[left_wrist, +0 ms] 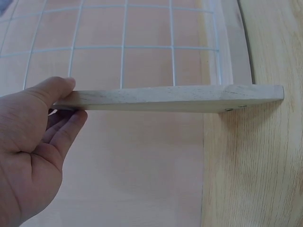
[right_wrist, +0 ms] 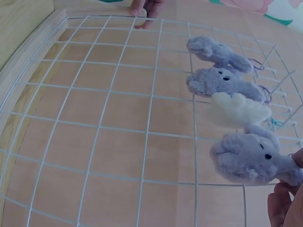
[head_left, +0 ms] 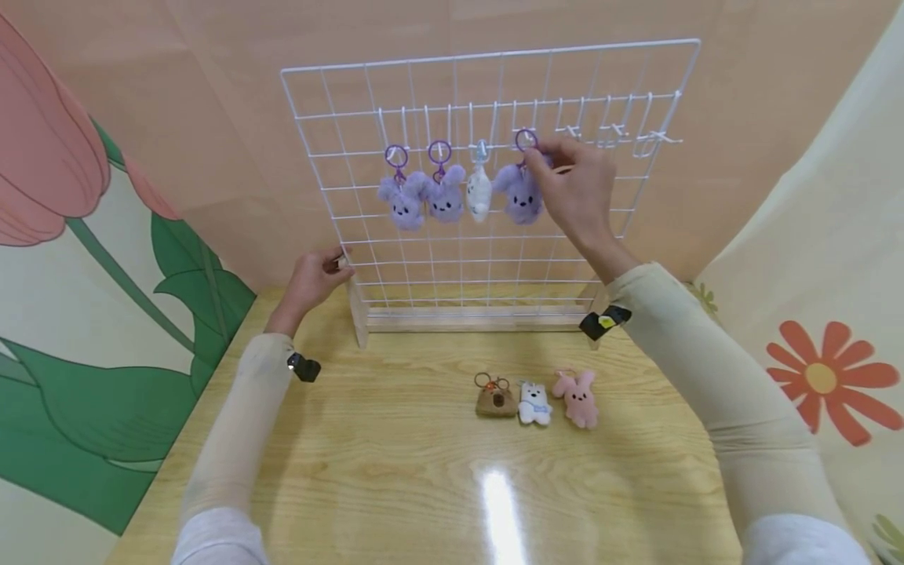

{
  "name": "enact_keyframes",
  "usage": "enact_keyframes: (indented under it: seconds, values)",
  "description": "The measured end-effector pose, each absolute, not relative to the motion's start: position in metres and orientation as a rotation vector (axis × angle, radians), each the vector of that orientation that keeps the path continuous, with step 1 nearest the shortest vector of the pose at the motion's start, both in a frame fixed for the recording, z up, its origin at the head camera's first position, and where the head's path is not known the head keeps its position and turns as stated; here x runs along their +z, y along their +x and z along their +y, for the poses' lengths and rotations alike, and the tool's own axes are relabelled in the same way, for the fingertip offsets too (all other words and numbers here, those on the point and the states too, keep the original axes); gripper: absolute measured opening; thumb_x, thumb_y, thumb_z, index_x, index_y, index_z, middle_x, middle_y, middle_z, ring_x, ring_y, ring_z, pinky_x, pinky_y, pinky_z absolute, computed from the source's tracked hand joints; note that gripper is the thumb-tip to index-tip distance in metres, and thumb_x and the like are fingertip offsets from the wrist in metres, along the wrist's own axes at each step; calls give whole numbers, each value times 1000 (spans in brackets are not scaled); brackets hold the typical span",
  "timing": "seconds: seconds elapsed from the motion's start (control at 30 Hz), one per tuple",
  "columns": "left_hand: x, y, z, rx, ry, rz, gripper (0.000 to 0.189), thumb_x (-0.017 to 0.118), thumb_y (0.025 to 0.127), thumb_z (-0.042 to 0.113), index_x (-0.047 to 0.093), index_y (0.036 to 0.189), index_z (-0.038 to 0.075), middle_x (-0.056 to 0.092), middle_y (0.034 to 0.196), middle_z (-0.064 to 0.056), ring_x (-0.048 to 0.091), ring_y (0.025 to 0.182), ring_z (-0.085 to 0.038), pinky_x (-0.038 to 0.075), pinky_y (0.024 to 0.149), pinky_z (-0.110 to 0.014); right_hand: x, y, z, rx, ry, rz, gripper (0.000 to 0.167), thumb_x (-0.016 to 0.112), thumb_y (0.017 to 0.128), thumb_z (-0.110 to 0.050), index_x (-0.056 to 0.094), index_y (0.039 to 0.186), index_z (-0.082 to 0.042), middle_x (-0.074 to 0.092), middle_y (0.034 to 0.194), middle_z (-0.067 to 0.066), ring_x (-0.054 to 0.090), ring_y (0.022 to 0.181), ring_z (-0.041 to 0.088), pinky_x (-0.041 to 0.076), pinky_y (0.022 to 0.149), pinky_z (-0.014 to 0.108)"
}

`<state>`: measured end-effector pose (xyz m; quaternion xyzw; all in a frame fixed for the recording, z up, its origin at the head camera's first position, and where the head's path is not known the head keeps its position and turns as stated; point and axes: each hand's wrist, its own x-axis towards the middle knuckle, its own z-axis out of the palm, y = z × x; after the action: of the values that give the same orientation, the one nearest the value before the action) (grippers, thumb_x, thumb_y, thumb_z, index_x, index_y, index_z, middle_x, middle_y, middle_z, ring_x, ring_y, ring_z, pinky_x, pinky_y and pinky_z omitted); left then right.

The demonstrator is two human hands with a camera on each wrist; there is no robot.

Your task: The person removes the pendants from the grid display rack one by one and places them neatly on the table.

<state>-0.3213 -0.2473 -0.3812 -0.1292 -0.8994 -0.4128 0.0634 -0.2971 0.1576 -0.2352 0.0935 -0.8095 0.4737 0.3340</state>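
Note:
My right hand (head_left: 582, 188) pinches a purple plush keychain (head_left: 523, 200) near its ear, just below the purple ring (head_left: 526, 140), up at the wire grid rack (head_left: 417, 242). In the right wrist view the fingers (right_wrist: 279, 205) sit against this plush (right_wrist: 246, 156). Whether its ring is on a hook is hard to tell. To its left hang a white plush keychain (head_left: 479, 195) and two purple ones, the nearer (head_left: 445, 202) and the outer (head_left: 404, 208). My left hand (head_left: 314, 278) grips the rack's wooden side post (left_wrist: 156, 97) between thumb and fingers.
Bare white hooks (head_left: 614, 129) stick out at the grid's upper right. On the wooden table (head_left: 367, 463) before the rack lie a brown plush keychain (head_left: 497, 402), a white bear keychain (head_left: 534, 404) and a pink rabbit keychain (head_left: 581, 402). Patterned curtains surround the table.

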Motion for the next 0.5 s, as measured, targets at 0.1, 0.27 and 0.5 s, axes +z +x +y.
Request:
enact_keyframes:
  seconds: [0.1,0.27,0.5]
  values:
    - [-382,-322,-247,-1240,-392,-2717,47,69,99,11,56,143,-1,57,141,-27,63,122,-40,57,99,-45,-235,-294,157,1244,255,-2098,26,73,96,-28,80,103,-3,78,98,11,64,75,6,55,68,14]
    - [-383,-323,-247,-1206,-393,-2717,46,69,99,10,58,141,-2,63,133,-27,66,117,-39,60,94,-41,-235,-289,158,1242,264,-2080,26,74,95,-29,80,101,-4,78,95,11,65,74,7,55,66,14]
    - [-380,-322,-247,-1219,-388,-2717,46,69,99,11,57,142,-2,62,134,-28,67,116,-39,59,95,-46,-231,-281,159,1228,272,-2069,30,74,95,-32,80,102,-3,78,95,12,65,74,8,55,66,14]
